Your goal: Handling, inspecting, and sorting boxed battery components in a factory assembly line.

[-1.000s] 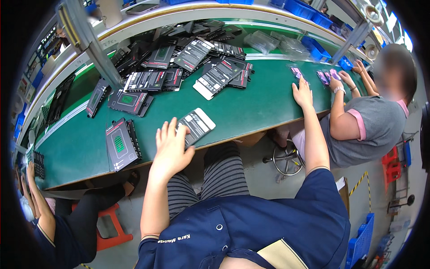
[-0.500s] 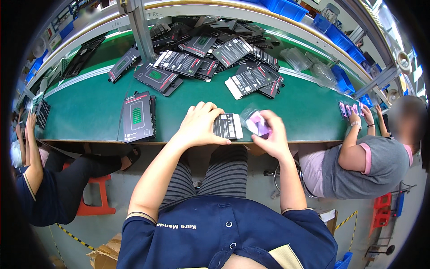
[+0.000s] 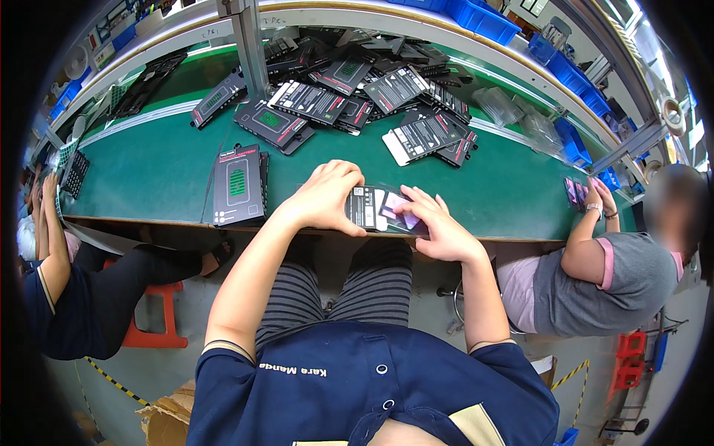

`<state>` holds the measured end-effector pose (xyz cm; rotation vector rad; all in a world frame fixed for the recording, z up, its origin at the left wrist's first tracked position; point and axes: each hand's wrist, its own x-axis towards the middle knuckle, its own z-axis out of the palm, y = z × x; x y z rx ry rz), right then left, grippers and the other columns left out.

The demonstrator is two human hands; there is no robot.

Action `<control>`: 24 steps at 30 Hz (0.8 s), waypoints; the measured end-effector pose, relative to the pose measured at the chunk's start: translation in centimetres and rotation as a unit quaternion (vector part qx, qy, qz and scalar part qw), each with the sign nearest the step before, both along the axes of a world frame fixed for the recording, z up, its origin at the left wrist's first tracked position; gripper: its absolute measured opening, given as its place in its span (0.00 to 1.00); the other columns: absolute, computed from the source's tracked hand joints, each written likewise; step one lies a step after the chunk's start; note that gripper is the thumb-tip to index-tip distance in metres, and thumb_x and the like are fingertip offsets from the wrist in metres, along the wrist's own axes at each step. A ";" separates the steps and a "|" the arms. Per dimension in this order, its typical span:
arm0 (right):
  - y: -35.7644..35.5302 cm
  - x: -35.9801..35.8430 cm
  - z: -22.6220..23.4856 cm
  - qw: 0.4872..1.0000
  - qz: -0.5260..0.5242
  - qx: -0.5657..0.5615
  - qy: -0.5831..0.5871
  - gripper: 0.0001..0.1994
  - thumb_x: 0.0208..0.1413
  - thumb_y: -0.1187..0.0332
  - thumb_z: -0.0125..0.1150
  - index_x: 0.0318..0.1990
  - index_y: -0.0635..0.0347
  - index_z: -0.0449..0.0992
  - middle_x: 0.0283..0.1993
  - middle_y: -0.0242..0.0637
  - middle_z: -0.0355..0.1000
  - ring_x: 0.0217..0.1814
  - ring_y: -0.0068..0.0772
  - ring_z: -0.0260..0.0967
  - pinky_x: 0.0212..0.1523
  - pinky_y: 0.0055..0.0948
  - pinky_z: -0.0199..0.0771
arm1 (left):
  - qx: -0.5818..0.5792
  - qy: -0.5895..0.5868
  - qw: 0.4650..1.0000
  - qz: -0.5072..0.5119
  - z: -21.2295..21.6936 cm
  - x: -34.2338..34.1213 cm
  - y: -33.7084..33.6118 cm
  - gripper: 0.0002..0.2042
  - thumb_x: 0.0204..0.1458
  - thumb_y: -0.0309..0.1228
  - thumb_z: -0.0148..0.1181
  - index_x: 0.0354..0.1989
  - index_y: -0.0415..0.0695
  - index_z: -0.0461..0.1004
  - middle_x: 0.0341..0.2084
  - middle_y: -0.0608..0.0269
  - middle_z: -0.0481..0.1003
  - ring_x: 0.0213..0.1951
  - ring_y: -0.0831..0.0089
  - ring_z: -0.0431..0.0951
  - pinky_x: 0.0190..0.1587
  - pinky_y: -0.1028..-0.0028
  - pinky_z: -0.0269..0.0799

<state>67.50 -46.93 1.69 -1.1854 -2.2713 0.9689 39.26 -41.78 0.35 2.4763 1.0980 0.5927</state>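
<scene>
My left hand (image 3: 325,197) is wrapped round a small black cardboard box (image 3: 362,208) with white print, near the table's front edge. A white flap at its right end stands open. Against that end, my right hand (image 3: 445,229) grips a clear plastic tray (image 3: 394,206) with purple and white pieces in it. The tray meets the box's open end; how far it reaches inside is hidden. Left of my left hand, black boxes with a green battery picture (image 3: 236,184) lie stacked.
A heap of black boxes (image 3: 348,70) covers the back of the green table (image 3: 163,175). Clear plastic trays (image 3: 498,106) lie at the back right, near blue bins (image 3: 571,143). A metal post (image 3: 253,56) rises at the back. Co-workers sit on both sides.
My right hand has brought the plastic tray left and against the box's open end. My left hand and the box have shifted slightly left. The right co-worker's hands have come together.
</scene>
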 end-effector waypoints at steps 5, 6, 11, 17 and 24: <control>0.4 0.5 -0.7 0.995 0.051 0.013 -0.090 0.34 0.39 0.77 0.64 0.61 0.46 0.69 0.74 0.41 0.53 0.79 0.52 0.42 0.74 0.61 0.26 | 0.026 -0.012 0.999 -0.025 -0.7 0.1 -0.6 0.37 0.28 0.48 0.77 0.47 0.40 0.70 0.52 0.53 0.69 0.62 0.53 0.63 0.66 0.58 0.55; 0.4 0.4 -0.8 0.994 0.046 0.010 -0.096 0.37 0.40 0.76 0.65 0.63 0.45 0.66 0.75 0.43 0.50 0.79 0.52 0.41 0.75 0.59 0.26 | 0.032 -0.013 0.999 -0.019 -0.7 0.2 -0.7 0.37 0.28 0.49 0.76 0.47 0.40 0.71 0.53 0.53 0.68 0.63 0.53 0.62 0.67 0.57 0.54; 0.1 -4.5 -2.9 0.972 0.075 0.089 0.206 0.55 0.44 0.62 0.77 0.75 0.53 0.44 0.79 0.52 0.25 0.82 0.51 0.23 0.76 0.43 0.29 | 0.048 -0.002 0.997 -0.053 -0.4 4.2 -0.9 0.42 0.28 0.48 0.77 0.55 0.39 0.69 0.53 0.50 0.71 0.60 0.52 0.68 0.67 0.54 0.55; 1.1 -7.6 3.5 0.819 -0.075 -0.153 0.548 0.27 0.63 0.72 0.47 0.70 0.68 0.54 0.70 0.48 0.59 0.73 0.44 0.56 0.70 0.39 0.58 | 0.095 -0.371 0.911 0.154 1.5 4.7 -2.8 0.42 0.31 0.40 0.81 0.58 0.48 0.63 0.49 0.52 0.72 0.50 0.54 0.76 0.52 0.62 0.73; 3.5 -10.8 -0.6 0.836 -0.070 0.070 0.539 0.11 0.64 0.77 0.52 0.53 0.67 0.72 0.57 0.46 0.71 0.60 0.36 0.69 0.65 0.34 0.65 | -0.089 -0.722 0.682 0.069 1.7 5.4 -1.7 0.08 0.59 0.22 0.60 0.38 0.40 0.65 0.37 0.60 0.76 0.42 0.79 0.76 0.47 0.75 0.72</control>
